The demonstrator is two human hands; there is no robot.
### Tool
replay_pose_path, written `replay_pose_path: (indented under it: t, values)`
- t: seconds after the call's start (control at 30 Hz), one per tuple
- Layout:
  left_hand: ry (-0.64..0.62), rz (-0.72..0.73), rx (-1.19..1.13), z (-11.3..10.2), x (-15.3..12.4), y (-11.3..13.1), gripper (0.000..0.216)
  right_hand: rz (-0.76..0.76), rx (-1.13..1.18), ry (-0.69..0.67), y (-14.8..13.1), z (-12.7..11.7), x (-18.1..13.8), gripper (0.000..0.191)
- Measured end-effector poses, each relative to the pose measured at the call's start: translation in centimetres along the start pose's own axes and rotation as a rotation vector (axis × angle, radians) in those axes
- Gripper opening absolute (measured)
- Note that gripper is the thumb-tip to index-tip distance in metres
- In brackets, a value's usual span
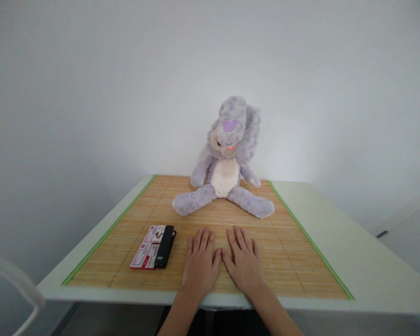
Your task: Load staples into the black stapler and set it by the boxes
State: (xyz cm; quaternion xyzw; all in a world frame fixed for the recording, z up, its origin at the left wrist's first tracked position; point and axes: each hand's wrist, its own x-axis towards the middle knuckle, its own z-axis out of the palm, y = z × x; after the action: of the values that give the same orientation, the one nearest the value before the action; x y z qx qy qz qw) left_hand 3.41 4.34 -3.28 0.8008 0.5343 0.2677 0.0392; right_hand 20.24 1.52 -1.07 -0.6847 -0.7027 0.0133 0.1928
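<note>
My left hand (200, 262) lies palm down on the bamboo mat (294, 233), fingers stretched out. Beside it my right hand (243, 262) rests flat too, and the two thumb tips meet or nearly meet. Neither hand holds anything. To the left of my left hand is a black stapler (165, 247), lying lengthwise away from me. Against its left side are red-and-white printed small boxes (149, 247), which look like staple boxes. Beyond my hands sits a grey plush rabbit (225, 177) with legs spread, one long ear flopped over its face.
The mat has green edging and covers much of a white table (322, 214). A white wall (126, 84) stands right behind the rabbit. At the lower left, a curved white bar (17, 280) shows near the table's corner.
</note>
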Motion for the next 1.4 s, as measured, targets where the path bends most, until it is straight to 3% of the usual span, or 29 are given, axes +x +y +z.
replay_pose_path:
  t: [0.27, 0.5, 1.4]
  values:
    - [-0.088, -0.031, 0.157, -1.3, 0.3, 0.7, 0.057, 0.076, -0.119, -0.088, -0.4, 0.2, 0.1, 0.066]
    - [-0.033, -0.124, 0.270, -1.3, 0.3, 0.6, 0.069, 0.088, -0.165, -0.070, -0.5, 0.3, 0.0, 0.066]
    - [-0.065, -0.115, 0.260, -1.2, 0.2, 0.0, 0.067, 0.103, -0.170, -0.082, -0.5, 0.4, 0.0, 0.070]
